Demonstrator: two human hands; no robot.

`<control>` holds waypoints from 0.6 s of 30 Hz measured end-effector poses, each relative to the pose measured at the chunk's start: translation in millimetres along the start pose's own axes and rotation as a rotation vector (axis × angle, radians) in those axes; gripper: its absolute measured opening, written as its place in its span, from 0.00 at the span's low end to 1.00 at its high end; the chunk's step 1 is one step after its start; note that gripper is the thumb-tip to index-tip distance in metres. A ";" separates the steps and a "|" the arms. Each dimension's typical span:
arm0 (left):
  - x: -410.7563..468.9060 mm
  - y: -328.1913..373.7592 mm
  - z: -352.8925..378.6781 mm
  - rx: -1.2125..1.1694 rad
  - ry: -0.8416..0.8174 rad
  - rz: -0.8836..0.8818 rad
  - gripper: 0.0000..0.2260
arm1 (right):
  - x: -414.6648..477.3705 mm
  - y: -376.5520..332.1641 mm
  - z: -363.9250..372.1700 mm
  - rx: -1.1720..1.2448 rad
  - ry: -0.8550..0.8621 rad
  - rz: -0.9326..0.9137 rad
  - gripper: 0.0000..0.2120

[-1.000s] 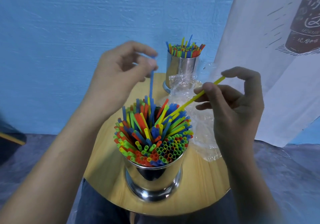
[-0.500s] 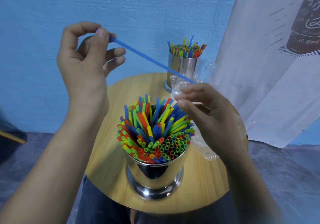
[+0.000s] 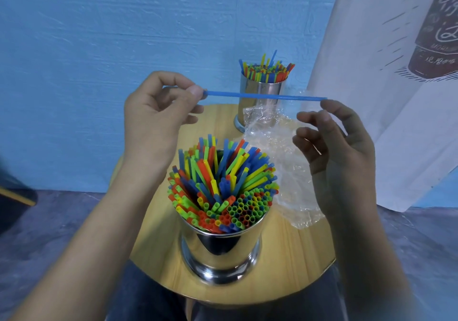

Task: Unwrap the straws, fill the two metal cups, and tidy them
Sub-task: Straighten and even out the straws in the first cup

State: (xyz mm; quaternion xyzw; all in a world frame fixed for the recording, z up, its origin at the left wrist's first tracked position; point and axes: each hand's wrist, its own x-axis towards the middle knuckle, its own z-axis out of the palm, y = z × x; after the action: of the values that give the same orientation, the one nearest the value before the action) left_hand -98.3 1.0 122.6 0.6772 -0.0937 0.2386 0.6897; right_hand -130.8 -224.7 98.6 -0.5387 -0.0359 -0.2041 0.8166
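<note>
Two hands hold one blue straw [image 3: 260,95] level across mid-frame: the left hand [image 3: 153,122] pinches its left end, while the right hand [image 3: 342,152] is loosely curled, index fingertip touching the right end. Straw-packed near cup [image 3: 220,248] sits lower centre and far cup [image 3: 262,86] upper centre, with plastic wrap [image 3: 277,147] between them on the round table [image 3: 158,253]

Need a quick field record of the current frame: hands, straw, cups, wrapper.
left hand: pinches one end of the thin blue plastic straw, held roughly level above the table
right hand: index fingertip touches the straw's other end; thumb apart from it
near shiny metal cup: packed with coloured straws, tips uneven
far shiny metal cup: also full of straws, near the table's back edge
clear crumpled plastic wrapper: lies on the round wooden table, right of the near cup
</note>
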 end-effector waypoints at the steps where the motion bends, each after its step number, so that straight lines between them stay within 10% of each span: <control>1: -0.4 -0.8 0.0 0.018 -0.012 0.002 0.06 | 0.3 0.8 -0.9 0.018 0.006 0.012 0.08; 18: -0.9 -9.0 -13.0 0.128 -0.087 -0.054 0.05 | 6.9 17.2 -6.9 0.061 0.061 0.122 0.03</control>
State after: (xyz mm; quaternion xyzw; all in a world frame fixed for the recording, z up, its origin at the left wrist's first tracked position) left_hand -97.5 13.8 113.3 0.7320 -0.0898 0.1960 0.6463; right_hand -119.2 -227.1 82.7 -0.5085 0.0157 -0.1689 0.8442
